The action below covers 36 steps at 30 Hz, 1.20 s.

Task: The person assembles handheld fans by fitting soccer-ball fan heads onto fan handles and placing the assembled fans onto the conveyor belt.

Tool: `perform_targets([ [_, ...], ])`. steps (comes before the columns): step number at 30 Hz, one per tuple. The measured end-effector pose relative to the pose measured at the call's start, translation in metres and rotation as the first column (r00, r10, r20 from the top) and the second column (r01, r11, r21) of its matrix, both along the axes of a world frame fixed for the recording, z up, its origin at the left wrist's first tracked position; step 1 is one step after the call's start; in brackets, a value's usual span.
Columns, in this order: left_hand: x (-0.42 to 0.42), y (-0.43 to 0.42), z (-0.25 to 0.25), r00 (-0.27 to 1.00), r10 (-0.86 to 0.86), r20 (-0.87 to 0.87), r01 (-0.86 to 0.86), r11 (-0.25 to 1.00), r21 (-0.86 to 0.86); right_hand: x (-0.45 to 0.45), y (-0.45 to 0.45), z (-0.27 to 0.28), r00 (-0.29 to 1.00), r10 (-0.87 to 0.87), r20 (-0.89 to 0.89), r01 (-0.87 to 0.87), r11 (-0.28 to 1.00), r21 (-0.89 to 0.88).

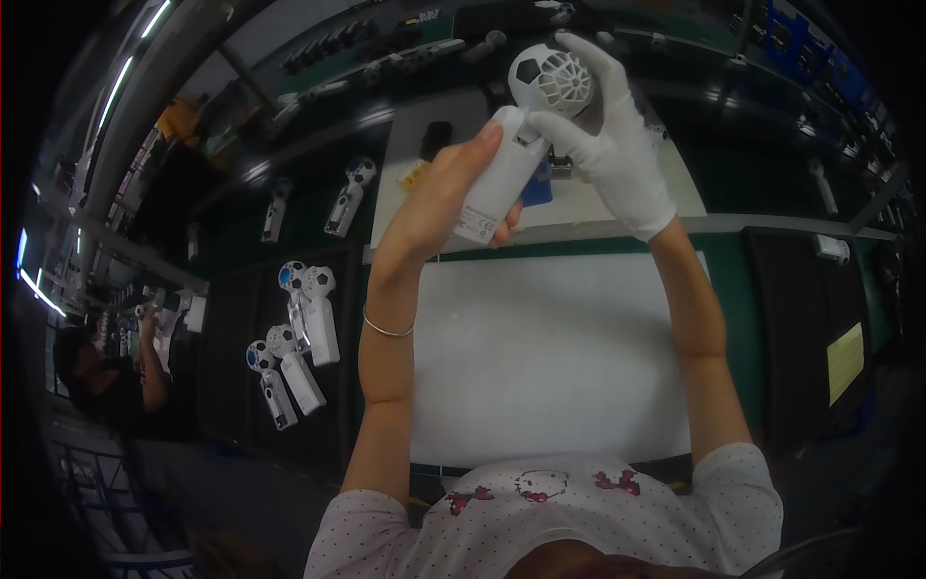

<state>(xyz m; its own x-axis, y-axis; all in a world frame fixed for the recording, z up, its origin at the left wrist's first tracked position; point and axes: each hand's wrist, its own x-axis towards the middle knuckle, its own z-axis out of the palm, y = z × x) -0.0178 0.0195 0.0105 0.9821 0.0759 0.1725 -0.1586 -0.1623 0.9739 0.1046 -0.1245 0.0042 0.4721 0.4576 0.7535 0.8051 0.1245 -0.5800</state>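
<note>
A white handheld device (503,179) with a round black-and-white, football-patterned head (550,79) is held up above the back edge of the white work mat (550,357). My bare left hand (453,188) is wrapped round its handle, thumb along the upper side, with small printed text showing at the lower end. The head's open grille faces right. My right hand (612,145), in a white glove, cups the head from the right, its fingers over the top and its thumb at the neck where head and handle meet.
Several similar devices (307,381) lie on a dark mat at the left. Others (349,198) stand on the green surface behind. A yellow paper (845,365) rests on the dark mat at the right. A co-worker (116,372) sits at the far left.
</note>
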Motion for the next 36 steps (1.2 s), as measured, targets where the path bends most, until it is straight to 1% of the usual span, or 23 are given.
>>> perform_targets([
  [3,0.009,0.004,-0.009,0.986,-0.163,0.045,0.167,0.976,-0.141,-0.003,0.001,-0.001,0.975,0.182,-0.131,-0.158,0.972,0.172],
  [5,0.012,0.002,-0.013,0.976,-0.208,0.057,0.216,0.952,-0.217,-0.009,-0.005,0.004,0.826,0.345,-0.445,-0.273,0.936,0.22],
  [7,0.015,-0.004,-0.014,0.964,-0.257,0.07,0.266,0.918,-0.293,-0.008,-0.007,0.004,0.756,0.408,-0.512,-0.335,0.913,0.233],
  [8,0.015,-0.009,-0.014,0.971,-0.23,0.066,0.239,0.942,-0.236,-0.008,-0.008,0.005,0.677,0.463,-0.571,-0.396,0.884,0.248],
  [10,0.016,-0.012,-0.016,0.975,-0.212,0.064,0.221,0.959,-0.18,-0.006,-0.01,0.005,0.666,0.459,-0.588,-0.387,0.886,0.254],
  [12,0.015,-0.005,-0.02,0.999,-0.028,-0.038,0.031,0.995,0.096,0.0,-0.012,0.004,0.656,0.45,-0.607,-0.374,0.891,0.256],
  [14,0.021,0.027,-0.016,0.991,0.129,0.027,-0.132,0.97,0.205,0.008,-0.016,0.007,0.675,0.439,-0.593,-0.377,0.896,0.234],
  [16,0.032,0.089,-0.033,0.817,0.546,0.187,-0.571,0.719,0.397,0.011,-0.023,0.016,0.683,0.45,-0.576,-0.351,0.893,0.281],
  [17,0.029,0.095,-0.036,0.615,0.742,0.268,-0.764,0.474,0.439,0.014,-0.027,0.019,0.68,0.473,-0.561,-0.339,0.88,0.332],
  [18,0.032,0.134,-0.064,0.475,0.777,0.414,-0.802,0.189,0.566,0.019,-0.032,0.021,0.693,0.459,-0.557,-0.324,0.887,0.328],
  [19,0.027,0.156,-0.085,0.389,0.737,0.553,-0.617,-0.238,0.75,0.026,-0.035,0.024,0.697,0.455,-0.554,-0.298,0.887,0.354],
  [20,0.02,0.192,-0.124,0.355,0.777,0.52,-0.392,-0.382,0.837,0.032,-0.04,0.026,0.703,0.451,-0.55,-0.27,0.885,0.38],
  [21,0.013,0.215,-0.145,0.328,0.839,0.435,-0.299,-0.345,0.89,0.04,-0.046,0.027,0.719,0.432,-0.544,-0.248,0.891,0.38],
  [23,0.003,0.242,-0.165,0.319,0.926,0.201,-0.29,-0.106,0.951,0.053,-0.059,0.029,0.729,0.45,-0.516,-0.224,0.869,0.442],
  [27,-0.006,0.264,-0.177,0.414,0.91,-0.029,-0.472,0.241,0.848,0.068,-0.088,0.038,0.792,0.413,-0.451,-0.173,0.859,0.483],
  [28,-0.014,0.279,-0.162,0.532,0.827,-0.182,-0.525,0.491,0.696,0.075,-0.095,0.037,0.835,0.318,-0.449,-0.091,0.884,0.458],
  [29,-0.022,0.291,-0.151,0.696,0.626,-0.352,-0.488,0.772,0.407,0.082,-0.101,0.034,0.866,0.224,-0.446,-0.01,0.901,0.434],
  [30,-0.026,0.298,-0.145,0.799,0.383,-0.464,-0.387,0.918,0.091,0.09,-0.107,0.03,0.887,0.132,-0.442,0.07,0.909,0.411],
  [32,-0.023,0.285,-0.152,0.802,0.329,-0.499,-0.378,0.926,0.002,0.107,-0.114,0.02,0.904,-0.038,-0.427,0.215,0.902,0.374],
  [33,-0.008,0.263,-0.173,0.579,0.772,-0.261,-0.574,0.614,0.543,0.122,-0.115,0.014,0.892,-0.059,-0.447,0.268,0.867,0.42],
  [34,0.005,0.245,-0.183,0.311,0.931,0.192,-0.571,0.021,0.821,0.141,-0.12,0.002,0.881,-0.075,-0.467,0.315,0.829,0.462],
  [35,0.009,0.236,-0.174,0.291,0.937,0.191,-0.575,0.012,0.818,0.147,-0.127,-0.003,0.818,-0.223,-0.53,0.421,0.86,0.288],
  [36,0.011,0.231,-0.157,0.336,0.94,0.059,-0.761,0.234,0.605,0.154,-0.133,-0.008,0.743,-0.369,-0.558,0.502,0.859,0.1],
])
